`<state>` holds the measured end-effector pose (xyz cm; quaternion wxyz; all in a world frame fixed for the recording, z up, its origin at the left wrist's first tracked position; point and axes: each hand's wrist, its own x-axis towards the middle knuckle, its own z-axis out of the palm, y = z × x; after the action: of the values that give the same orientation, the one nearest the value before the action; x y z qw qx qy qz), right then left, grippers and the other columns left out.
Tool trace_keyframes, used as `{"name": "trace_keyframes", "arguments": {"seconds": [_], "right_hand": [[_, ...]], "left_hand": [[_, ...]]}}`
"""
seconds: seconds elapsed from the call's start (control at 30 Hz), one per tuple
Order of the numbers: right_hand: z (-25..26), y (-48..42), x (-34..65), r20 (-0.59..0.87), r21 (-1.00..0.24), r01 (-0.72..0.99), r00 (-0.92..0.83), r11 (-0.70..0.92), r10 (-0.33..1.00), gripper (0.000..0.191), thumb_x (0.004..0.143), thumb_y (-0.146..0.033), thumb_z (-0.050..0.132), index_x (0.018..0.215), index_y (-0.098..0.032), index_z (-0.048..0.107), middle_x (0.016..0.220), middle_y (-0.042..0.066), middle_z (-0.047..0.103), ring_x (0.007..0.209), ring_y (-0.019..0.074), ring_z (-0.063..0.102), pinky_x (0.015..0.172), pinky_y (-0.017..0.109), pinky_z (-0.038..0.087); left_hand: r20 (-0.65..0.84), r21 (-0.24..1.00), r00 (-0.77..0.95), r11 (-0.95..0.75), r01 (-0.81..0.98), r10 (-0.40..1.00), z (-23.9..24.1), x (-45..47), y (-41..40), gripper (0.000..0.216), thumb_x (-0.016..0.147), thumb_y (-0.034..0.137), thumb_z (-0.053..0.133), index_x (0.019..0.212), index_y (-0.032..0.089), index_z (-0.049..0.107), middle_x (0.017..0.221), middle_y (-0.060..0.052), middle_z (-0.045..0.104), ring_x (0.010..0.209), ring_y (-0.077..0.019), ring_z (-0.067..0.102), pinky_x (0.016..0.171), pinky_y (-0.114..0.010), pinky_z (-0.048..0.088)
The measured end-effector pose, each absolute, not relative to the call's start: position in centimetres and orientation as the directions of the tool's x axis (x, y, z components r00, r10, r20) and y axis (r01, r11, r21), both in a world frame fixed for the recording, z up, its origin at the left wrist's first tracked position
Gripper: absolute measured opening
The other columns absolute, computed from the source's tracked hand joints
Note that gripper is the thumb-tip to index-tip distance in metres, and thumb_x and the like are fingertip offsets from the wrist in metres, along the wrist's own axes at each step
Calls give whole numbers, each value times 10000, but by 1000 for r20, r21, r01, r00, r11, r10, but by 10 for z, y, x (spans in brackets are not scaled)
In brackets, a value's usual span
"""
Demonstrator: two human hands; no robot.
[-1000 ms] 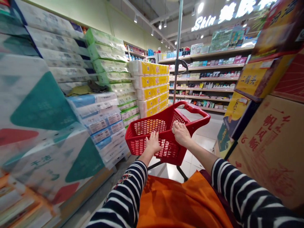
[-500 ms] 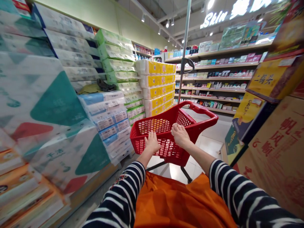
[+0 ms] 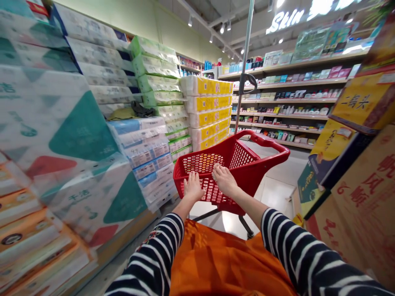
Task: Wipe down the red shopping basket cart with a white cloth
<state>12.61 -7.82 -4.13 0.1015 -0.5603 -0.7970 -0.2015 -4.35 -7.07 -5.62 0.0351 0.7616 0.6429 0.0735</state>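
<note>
A red plastic shopping cart (image 3: 259, 176) with perforated basket walls stands before me, its handle to the far right. My left hand (image 3: 193, 187) is at the near side of the basket by the rim, fingers stretched out and thumb apart. To its right, my right hand (image 3: 224, 179) reaches over the same rim with fingers extended and slightly bent. Neither hand is wrapped round the rim; whether the palms press on it cannot be told. Dark legs of the cart show below the basket. Part of the basket's inside is hidden by its near wall.
Stacked tissue packs (image 3: 148, 156) line the left, with yellow packs (image 3: 212, 107) further back. Cardboard boxes (image 3: 367, 185) rise close on the right. A metal pole (image 3: 243, 53) stands behind the cart, before product shelves (image 3: 296, 98). Pale floor tiles (image 3: 271, 193) run between.
Both hands have shifted left along the cart's near side, the right hand further, closing the gap between them. The whole scene has moved slightly right in view.
</note>
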Motion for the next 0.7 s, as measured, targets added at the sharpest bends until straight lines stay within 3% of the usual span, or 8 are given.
{"name": "trace_keyframes", "arguments": {"seconds": [0.1, 0.23, 0.43, 0.57, 0.7], "right_hand": [[-33, -78, 143, 357, 185, 960, -267, 212, 895, 450, 903, -153, 334, 1326, -72, 464, 1440, 150, 383, 1328, 299, 301, 1066, 430, 258], [-32, -74, 148, 339, 165, 977, -184, 134, 923, 485, 884, -122, 346, 1359, -56, 418, 1463, 153, 345, 1351, 312, 262, 1079, 442, 241], [-55, -61, 77, 388, 102, 944, -328, 314, 861, 438, 932, -157, 281, 1318, -65, 468, 1426, 168, 396, 1335, 293, 305, 1067, 430, 270], [-57, -57, 41, 385, 87, 881, -460, 465, 800, 413, 919, -166, 346, 1301, -93, 484, 1434, 174, 379, 1336, 267, 309, 1054, 424, 289], [-51, -59, 57, 348, 76, 895, -436, 439, 830, 419, 914, -165, 352, 1309, -100, 475, 1443, 164, 370, 1339, 265, 299, 1063, 432, 266]], "left_hand": [[95, 150, 76, -90, 985, 993, -61, -52, -70, 786, 732, 255, 510, 1442, 119, 199, 1549, -128, 126, 1426, -251, 93, 1132, -506, 146], [98, 156, 86, -101, 983, 991, -65, -57, -71, 775, 743, 252, 491, 1446, 119, 194, 1547, -126, 134, 1426, -255, 95, 1132, -506, 146], [108, 168, 157, -173, 970, 982, -66, -69, -72, 795, 725, 237, 506, 1442, 91, 195, 1548, -120, 135, 1426, -232, 100, 1139, -451, 178], [113, 181, 40, -60, 982, 993, -68, -90, -67, 746, 756, 212, 474, 1437, 75, 201, 1542, -129, 160, 1419, -234, 139, 1138, -464, 176], [79, 198, 12, -27, 980, 997, -70, -100, -65, 729, 750, 184, 460, 1432, 87, 222, 1539, -129, 174, 1418, -240, 147, 1130, -497, 184]]}}
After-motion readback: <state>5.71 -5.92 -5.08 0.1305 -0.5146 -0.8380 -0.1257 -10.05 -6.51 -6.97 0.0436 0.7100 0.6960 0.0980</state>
